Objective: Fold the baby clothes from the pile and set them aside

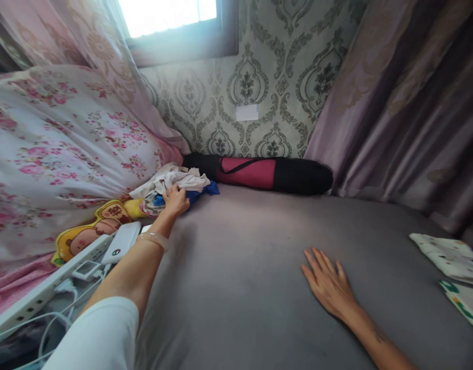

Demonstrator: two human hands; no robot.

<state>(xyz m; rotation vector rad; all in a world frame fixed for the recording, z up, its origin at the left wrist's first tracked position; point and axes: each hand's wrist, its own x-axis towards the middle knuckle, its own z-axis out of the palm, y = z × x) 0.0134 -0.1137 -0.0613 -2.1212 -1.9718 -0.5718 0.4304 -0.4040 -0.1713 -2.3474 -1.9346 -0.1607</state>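
My left hand (176, 200) reaches forward to a crumpled pile of clothes at the back left of the bed. Its fingers are curled on the near edge of an off-white garment (188, 179) on top; the fingertips are partly lost in the folds. Blue cloth (211, 188) sticks out from beneath the pile, to the right of that hand. On the grey bed sheet (251, 267), my right hand (330, 282) lies palm down with its fingers spread, holding nothing.
A black and red long bag (247, 172) lies along the wall. Two folded patterned cloths, one white (448, 257) and one green-edged (465, 303), are at the right. Left of my arm are a power strip (28, 306) with cables, a white power bank (123, 241) and a yellow plush (82, 240).
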